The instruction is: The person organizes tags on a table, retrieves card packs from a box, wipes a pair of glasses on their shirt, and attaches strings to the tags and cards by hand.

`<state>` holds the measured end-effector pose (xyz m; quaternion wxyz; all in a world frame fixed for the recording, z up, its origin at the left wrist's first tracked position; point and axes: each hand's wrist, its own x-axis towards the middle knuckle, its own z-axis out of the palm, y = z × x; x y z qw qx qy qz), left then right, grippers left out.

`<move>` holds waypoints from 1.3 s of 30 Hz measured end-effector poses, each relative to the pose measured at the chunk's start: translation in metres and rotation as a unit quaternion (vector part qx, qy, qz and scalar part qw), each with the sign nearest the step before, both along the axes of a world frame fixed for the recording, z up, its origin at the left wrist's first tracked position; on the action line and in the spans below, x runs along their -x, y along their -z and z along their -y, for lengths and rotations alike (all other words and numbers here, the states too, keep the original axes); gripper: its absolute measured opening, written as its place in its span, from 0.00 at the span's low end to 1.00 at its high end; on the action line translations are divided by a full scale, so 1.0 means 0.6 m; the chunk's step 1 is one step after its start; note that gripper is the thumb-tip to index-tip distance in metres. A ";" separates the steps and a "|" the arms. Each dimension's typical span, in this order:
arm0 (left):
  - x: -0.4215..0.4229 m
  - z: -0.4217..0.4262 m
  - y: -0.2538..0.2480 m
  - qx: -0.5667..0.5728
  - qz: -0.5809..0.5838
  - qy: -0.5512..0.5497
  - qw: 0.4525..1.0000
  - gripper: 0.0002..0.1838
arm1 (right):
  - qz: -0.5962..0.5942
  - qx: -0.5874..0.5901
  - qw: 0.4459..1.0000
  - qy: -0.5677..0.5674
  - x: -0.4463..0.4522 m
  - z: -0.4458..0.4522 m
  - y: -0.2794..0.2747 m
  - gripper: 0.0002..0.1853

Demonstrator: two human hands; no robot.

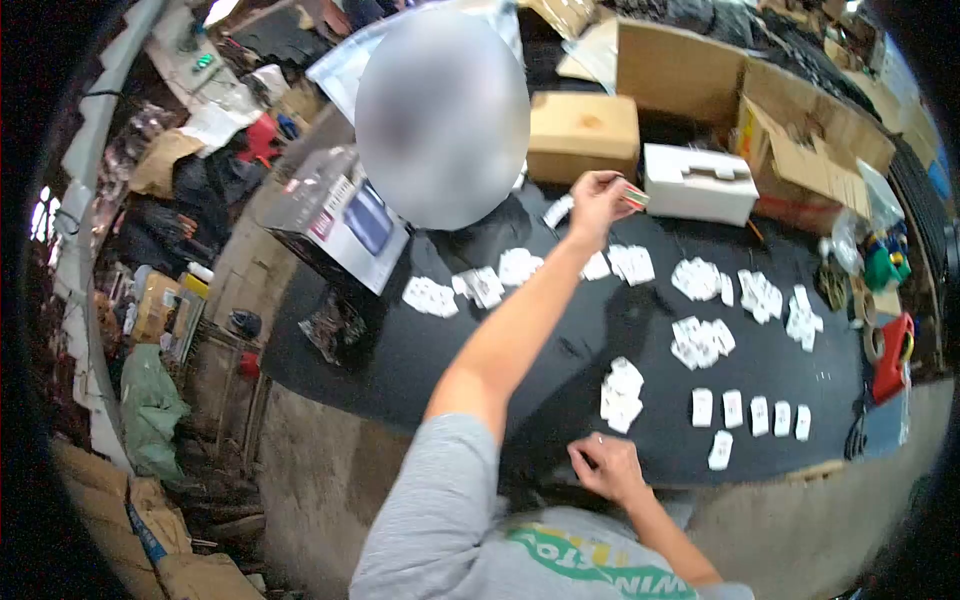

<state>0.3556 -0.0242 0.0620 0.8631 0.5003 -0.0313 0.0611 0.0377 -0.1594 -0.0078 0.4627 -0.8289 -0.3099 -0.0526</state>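
My left hand (597, 207) is stretched out over the far side of the black table (400, 365), its fingers closed on a small card-like item with coloured stripes (632, 197). Near the front edge, my right hand (607, 466) has its fingers curled in a pinch; what they hold, if anything, is too small to tell. Just beyond it lies a pile of white tags (621, 395). Another tag pile (701, 342) sits farther right, and several more spread across the table. Single white tags (732, 408) stand in a row at the right front.
A white box (700, 184), a brown box (583, 137) and an open carton (810, 165) line the back. A printed box (355, 220) and a crumpled dark bag (333, 326) are at left. Red (892, 357) and green (885, 266) items stand at right. A blurred oval hides part of the back.
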 end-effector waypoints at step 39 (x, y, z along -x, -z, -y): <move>0.548 -0.178 0.070 -0.032 -0.282 -0.117 0.952 0.07 | -0.262 -0.209 0.934 0.124 -0.151 -0.023 -0.109 0.06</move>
